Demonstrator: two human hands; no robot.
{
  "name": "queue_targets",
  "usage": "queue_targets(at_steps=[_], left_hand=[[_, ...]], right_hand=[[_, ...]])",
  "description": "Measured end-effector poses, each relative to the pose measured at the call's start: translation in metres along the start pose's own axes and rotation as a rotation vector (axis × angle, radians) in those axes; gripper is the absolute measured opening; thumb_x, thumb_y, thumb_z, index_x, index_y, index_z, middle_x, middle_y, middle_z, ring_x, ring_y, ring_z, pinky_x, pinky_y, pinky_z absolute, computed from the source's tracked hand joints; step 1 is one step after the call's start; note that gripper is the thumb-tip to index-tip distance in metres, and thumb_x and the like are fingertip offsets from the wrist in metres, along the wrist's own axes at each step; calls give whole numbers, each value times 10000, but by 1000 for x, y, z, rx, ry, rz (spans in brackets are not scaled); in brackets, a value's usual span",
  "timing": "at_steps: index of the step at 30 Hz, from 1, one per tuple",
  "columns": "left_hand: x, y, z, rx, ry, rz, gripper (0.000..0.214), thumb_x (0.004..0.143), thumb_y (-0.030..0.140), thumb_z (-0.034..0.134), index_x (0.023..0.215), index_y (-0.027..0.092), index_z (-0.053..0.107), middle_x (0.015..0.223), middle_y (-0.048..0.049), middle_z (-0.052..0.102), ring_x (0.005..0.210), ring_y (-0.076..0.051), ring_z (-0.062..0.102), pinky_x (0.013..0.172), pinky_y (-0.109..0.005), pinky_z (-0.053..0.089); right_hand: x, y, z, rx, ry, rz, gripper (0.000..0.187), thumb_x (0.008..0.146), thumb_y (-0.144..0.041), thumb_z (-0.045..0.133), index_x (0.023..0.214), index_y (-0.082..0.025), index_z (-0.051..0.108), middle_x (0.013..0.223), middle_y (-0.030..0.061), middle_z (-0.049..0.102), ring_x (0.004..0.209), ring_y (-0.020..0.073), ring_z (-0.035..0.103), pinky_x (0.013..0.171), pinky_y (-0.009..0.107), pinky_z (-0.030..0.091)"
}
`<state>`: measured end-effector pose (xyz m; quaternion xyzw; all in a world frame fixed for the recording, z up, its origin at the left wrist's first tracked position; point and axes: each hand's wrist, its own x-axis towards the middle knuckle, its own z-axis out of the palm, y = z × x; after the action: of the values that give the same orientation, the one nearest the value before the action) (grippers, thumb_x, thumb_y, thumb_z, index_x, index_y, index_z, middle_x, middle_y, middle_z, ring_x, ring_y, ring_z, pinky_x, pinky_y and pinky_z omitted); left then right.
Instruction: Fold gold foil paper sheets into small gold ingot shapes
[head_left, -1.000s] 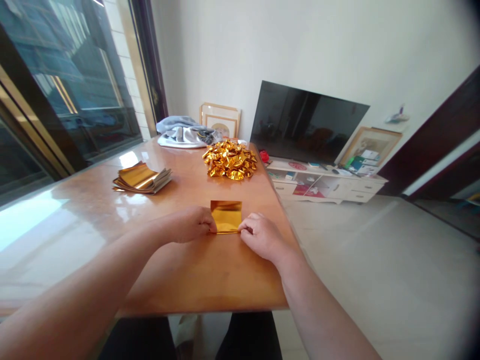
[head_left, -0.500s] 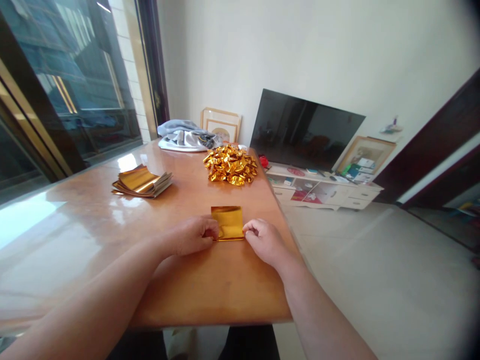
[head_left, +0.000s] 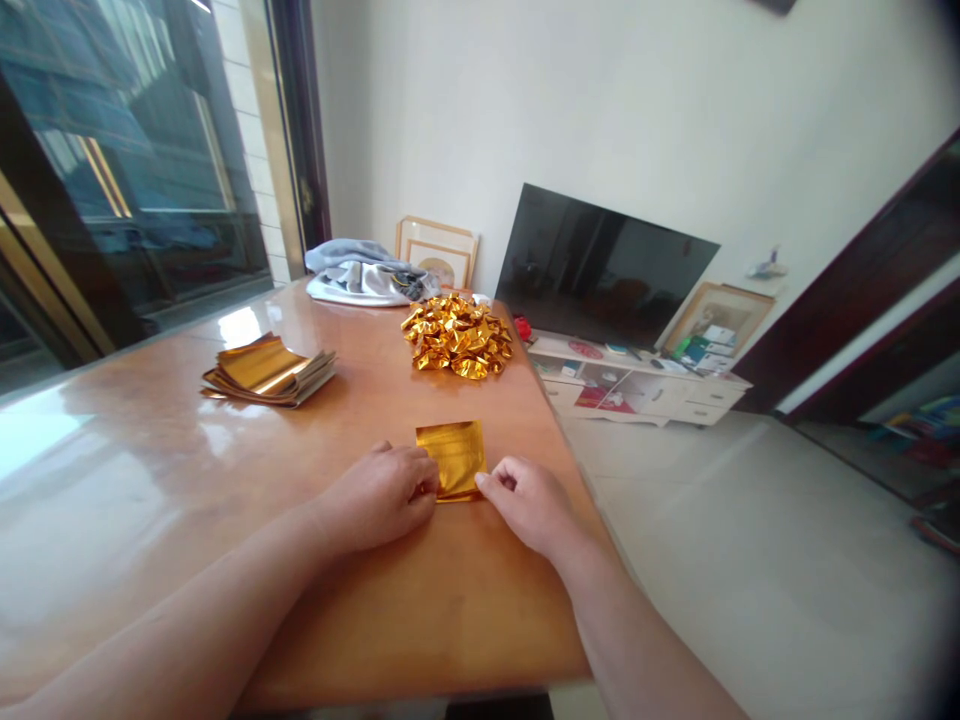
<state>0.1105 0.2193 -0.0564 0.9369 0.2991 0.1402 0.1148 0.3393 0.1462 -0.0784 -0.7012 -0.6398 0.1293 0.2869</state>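
A square sheet of gold foil paper (head_left: 454,455) lies on the wooden table, its near edge turned up in a narrow fold. My left hand (head_left: 390,492) is closed at the sheet's near left corner, fingers curled onto it. At the near right corner, my right hand (head_left: 525,500) pinches the edge between thumb and forefinger. Beyond the sheet is a heap of folded gold foil pieces (head_left: 459,338). To the left rests a stack of gold foil sheets (head_left: 266,370), slightly curled and uneven.
Grey-blue cloth (head_left: 364,272) is bunched at the table's (head_left: 420,610) far end, near framed pictures (head_left: 439,250). On the right, past the table edge, stand a white TV cabinet (head_left: 637,385) and a large television (head_left: 600,270). A glass window (head_left: 142,150) is at the left.
The view has shifted slightly, so the scene sits a little lower and further left. The fold at the sheet's near edge looks changed, and my right thumb now lies over its right corner.
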Motion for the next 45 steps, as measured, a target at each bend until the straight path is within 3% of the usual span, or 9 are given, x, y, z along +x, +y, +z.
queue_targets(at_steps=[6, 14, 28, 35, 45], left_hand=[[7, 4, 6, 70, -4, -78, 288, 929, 429, 520, 754, 218, 611, 759, -18, 697, 715, -201, 624, 729, -345, 351], [12, 8, 11, 88, 14, -154, 383, 909, 538, 534, 712, 217, 602, 713, -22, 704, 643, -191, 600, 710, -355, 336], [17, 11, 13, 136, 4, -215, 438, 876, 612, 534, 703, 218, 613, 700, -38, 696, 640, -205, 602, 707, -369, 337], [17, 11, 15, 141, 15, -216, 473, 886, 633, 498, 690, 215, 600, 684, -37, 683, 607, -188, 571, 725, -378, 335], [18, 13, 13, 133, 12, -232, 435, 861, 609, 544, 686, 213, 590, 715, -39, 708, 658, -197, 607, 732, -379, 337]], right_hand=[[0, -1, 3, -95, 7, 15, 294, 884, -454, 638, 709, -219, 618, 719, -11, 660, 641, 134, 539, 544, 257, 253], [0, -2, 4, -144, 37, -13, 276, 878, -429, 671, 702, -226, 605, 706, -10, 651, 634, 142, 533, 544, 261, 246], [-1, -5, 4, -150, 49, -26, 271, 910, -392, 634, 708, -220, 572, 713, -11, 634, 643, 140, 520, 554, 271, 239], [-2, -11, 4, -152, 46, -27, 316, 857, -480, 696, 722, -228, 562, 733, -7, 627, 662, 152, 523, 554, 273, 253], [-2, 4, 5, -77, 66, -59, 205, 863, -325, 673, 763, -226, 523, 775, -7, 624, 716, 163, 540, 596, 259, 321]])
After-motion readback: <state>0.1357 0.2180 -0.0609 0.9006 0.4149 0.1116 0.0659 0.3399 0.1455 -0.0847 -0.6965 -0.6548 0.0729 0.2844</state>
